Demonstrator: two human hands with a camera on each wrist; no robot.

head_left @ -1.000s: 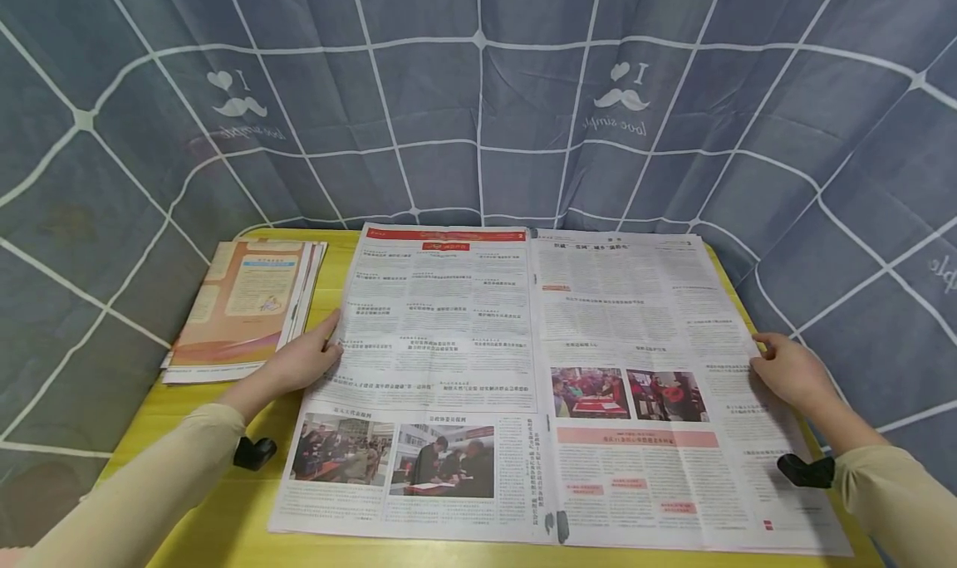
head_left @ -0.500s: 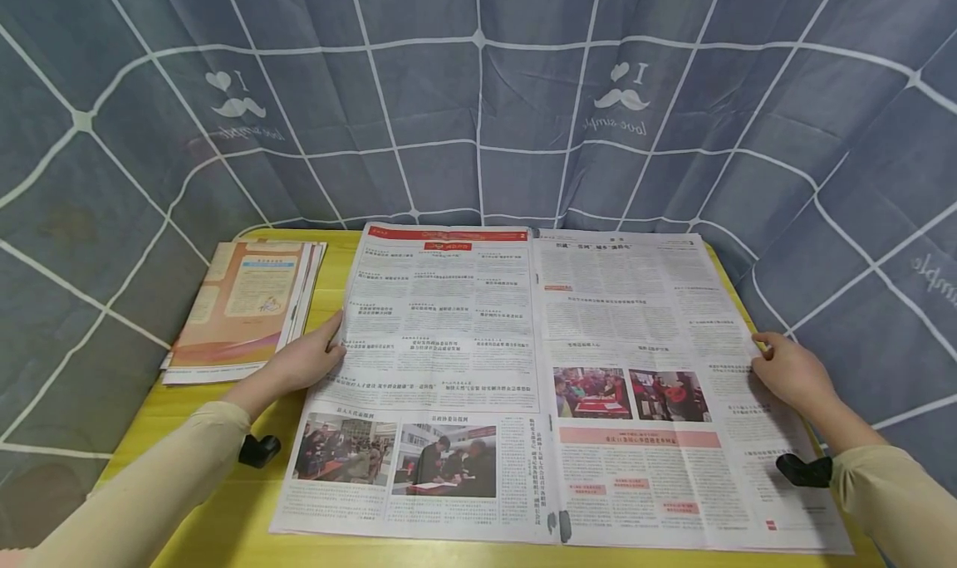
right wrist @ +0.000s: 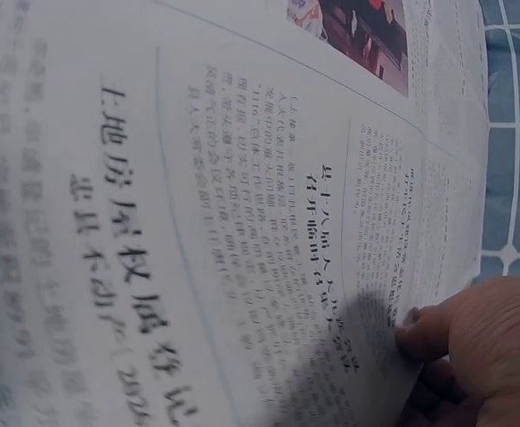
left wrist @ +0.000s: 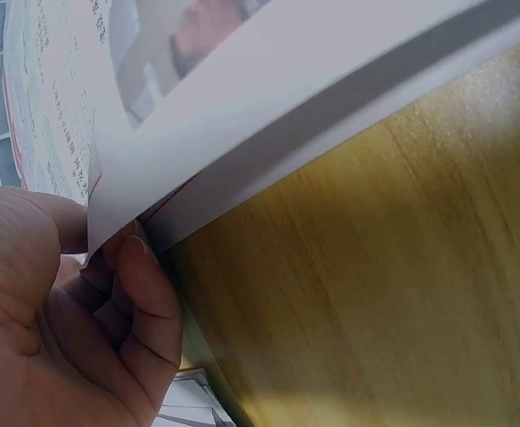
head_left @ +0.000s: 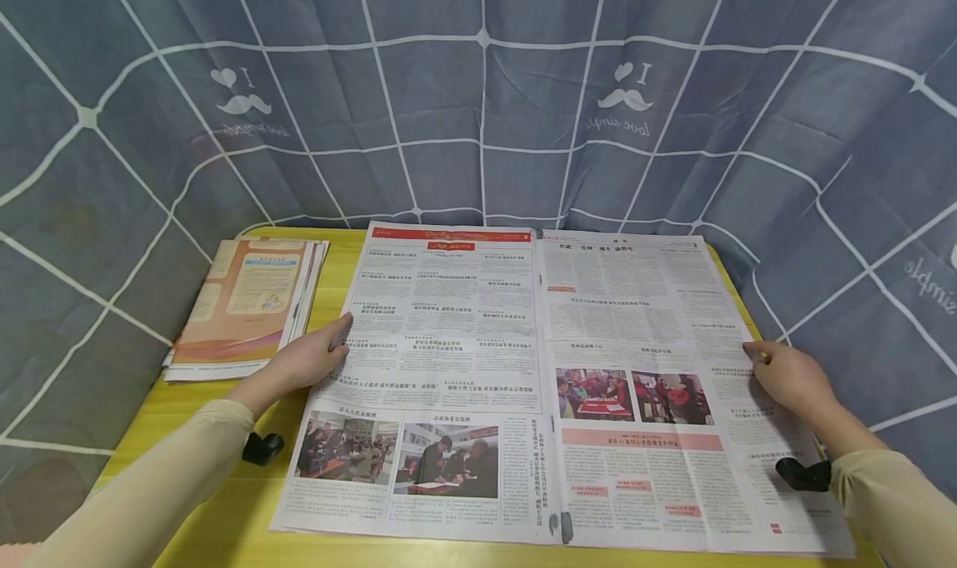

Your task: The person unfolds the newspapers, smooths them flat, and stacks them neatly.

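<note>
Newspaper [head_left: 516, 360] spread open, centre to lower right; I have left hand [head_left: 310, 359] and right hand [head_left: 796, 377] each pinching a side edge. Tabletop [head_left: 217, 477] shows lower left. Grey curtain [head_left: 434, 95] behind reads "love simple", reversed; newsprint: 土地房屋权属登记.

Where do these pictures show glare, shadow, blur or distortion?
Left wrist: glare on the yellow wood-grained table, upper right; right wrist: shadow on the white printed newspaper beside the right hand, print blurred at picture's left; head: lines on the blue-grey gridded curtain bow, perhaps lens distortion.
</note>
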